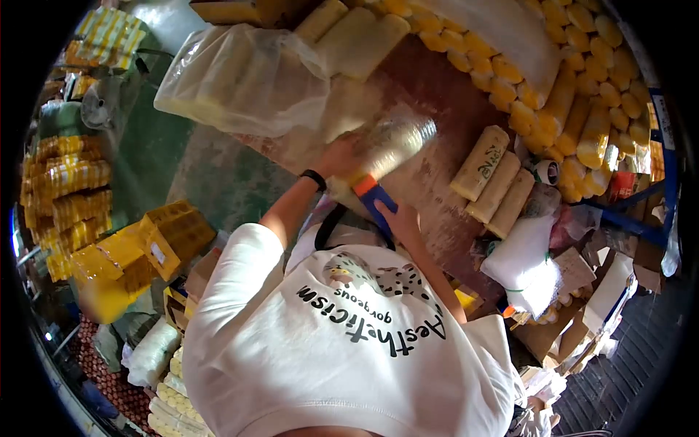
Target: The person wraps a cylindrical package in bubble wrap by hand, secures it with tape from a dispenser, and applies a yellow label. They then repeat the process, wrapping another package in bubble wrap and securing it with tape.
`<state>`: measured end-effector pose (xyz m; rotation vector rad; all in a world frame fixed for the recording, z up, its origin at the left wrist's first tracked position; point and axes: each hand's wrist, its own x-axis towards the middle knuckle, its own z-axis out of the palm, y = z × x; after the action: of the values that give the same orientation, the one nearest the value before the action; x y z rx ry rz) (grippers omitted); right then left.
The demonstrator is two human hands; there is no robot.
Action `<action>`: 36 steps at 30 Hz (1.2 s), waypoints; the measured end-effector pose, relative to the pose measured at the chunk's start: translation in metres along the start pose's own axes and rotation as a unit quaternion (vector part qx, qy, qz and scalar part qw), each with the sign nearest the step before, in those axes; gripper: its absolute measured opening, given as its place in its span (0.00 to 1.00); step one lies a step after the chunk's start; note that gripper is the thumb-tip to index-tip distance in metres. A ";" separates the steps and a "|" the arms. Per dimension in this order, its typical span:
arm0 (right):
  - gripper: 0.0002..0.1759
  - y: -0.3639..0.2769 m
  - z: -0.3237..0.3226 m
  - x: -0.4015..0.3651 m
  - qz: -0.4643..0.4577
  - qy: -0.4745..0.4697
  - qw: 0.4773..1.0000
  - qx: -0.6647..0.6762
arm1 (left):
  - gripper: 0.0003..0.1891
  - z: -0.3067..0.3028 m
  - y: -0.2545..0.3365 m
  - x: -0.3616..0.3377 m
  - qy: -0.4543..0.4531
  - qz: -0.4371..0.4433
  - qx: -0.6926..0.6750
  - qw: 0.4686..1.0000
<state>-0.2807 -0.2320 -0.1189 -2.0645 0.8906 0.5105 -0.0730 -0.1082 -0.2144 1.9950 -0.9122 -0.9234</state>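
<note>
My right hand (402, 220) is closed round the blue handle of a tape dispenser (374, 198) with an orange part at its far end. The dispenser touches or nearly touches the near end of a shiny, clear-wrapped roll-shaped package (400, 146). On the left side of this package is my left hand (342, 156), below which a black band circles the wrist. It seems to grip the package, though its fingers are blurred. Both hands are above the worn red-and-green work surface (291, 171).
A clear plastic bag (244, 84) and pale wrapped rolls (364, 44) lie at the far side. Three pale rolls (484, 178) rest to the right, before a pile of yellow-ended rolls (575, 109). Yellow-taped cartons (138, 247) stand left. Cardboard boxes (597, 306) crowd the right.
</note>
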 end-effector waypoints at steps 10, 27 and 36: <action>0.40 -0.038 0.008 0.040 -0.049 0.018 0.998 -0.033 | 0.58 0.018 -0.009 -0.074 0.111 0.012 0.160 0.981; 0.40 0.015 0.036 0.017 0.006 0.059 0.998 -0.010 | 0.56 -0.019 0.004 -0.048 -0.040 -0.125 0.131 0.983; 0.40 -0.016 0.008 0.038 -0.037 0.052 0.996 -0.066 | 0.55 -0.004 -0.025 -0.077 0.131 0.122 0.212 0.961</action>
<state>-0.2436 -0.2347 -0.1390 -2.2523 0.8563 0.4365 -0.1002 -0.0315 -0.2110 2.2219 -1.2442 -0.3312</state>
